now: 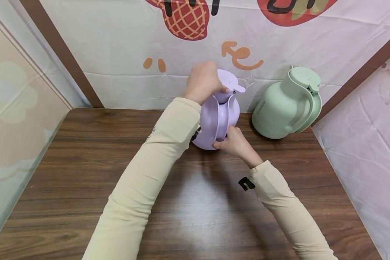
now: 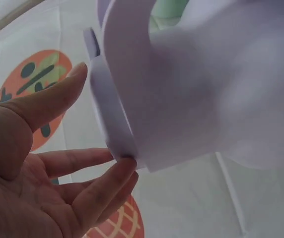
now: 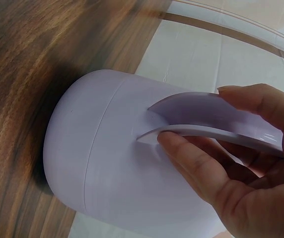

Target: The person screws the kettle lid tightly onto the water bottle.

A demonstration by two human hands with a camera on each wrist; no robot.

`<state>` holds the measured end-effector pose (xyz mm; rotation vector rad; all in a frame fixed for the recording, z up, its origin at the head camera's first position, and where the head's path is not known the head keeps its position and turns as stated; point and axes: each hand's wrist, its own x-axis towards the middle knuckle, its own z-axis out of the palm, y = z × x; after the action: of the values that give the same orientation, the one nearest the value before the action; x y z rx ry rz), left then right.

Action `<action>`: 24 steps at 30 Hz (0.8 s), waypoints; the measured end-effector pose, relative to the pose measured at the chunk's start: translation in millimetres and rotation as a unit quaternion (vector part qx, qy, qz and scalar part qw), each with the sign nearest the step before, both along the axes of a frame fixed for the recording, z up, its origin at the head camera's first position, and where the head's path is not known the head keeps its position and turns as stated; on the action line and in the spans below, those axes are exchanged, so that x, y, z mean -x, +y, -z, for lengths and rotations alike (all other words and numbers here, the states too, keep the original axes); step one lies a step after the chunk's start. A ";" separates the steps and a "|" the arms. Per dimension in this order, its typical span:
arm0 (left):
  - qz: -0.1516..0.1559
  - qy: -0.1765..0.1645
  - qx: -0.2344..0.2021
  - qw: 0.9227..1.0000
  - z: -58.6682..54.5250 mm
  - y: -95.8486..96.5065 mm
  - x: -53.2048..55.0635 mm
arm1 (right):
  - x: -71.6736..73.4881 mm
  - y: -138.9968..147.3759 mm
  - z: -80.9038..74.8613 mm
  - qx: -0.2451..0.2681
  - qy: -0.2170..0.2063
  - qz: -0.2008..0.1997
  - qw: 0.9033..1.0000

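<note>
A lilac thermos jug [image 1: 208, 117] stands at the back of the wooden table, its handle facing me. My left hand [image 1: 202, 82] is over the jug's round lid [image 1: 226, 76], its thumb beside the lid's tab. In the left wrist view, fingertips [image 2: 127, 161] touch the rim of the lid opposite the thumb. Low on the jug, my right hand [image 1: 234, 143] grips the handle [image 1: 223, 121]. The right wrist view shows thumb and fingers on the two edges of that handle [image 3: 206, 130]. The jug's far side is hidden.
A pale green thermos jug [image 1: 273, 108] of similar shape stands to the right, close to the back wall. A printed cloth [image 1: 123, 86] hangs behind the brown wood-grain table [image 1: 84, 173]. More printed cloth covers the left and right sides.
</note>
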<state>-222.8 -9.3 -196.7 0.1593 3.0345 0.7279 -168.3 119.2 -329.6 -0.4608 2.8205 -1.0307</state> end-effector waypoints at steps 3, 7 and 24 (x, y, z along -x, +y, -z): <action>-0.006 0.004 0.011 1.000 1.1 2.5 -0.3 | -0.1 0.4 0.2 0.000 0.001 0.001 1.000; -0.004 0.011 0.011 1.000 3.5 0.6 1.5 | -0.1 0.6 -0.1 0.000 0.002 0.000 1.000; 0.026 -0.022 -0.034 0.999 3.5 -13.2 11.8 | -0.8 0.3 -0.7 0.002 0.008 -0.006 1.000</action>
<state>-234.6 -22.6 -200.2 0.2192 2.9536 0.8185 -167.5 119.5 -329.0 -0.4874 2.8266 -1.0341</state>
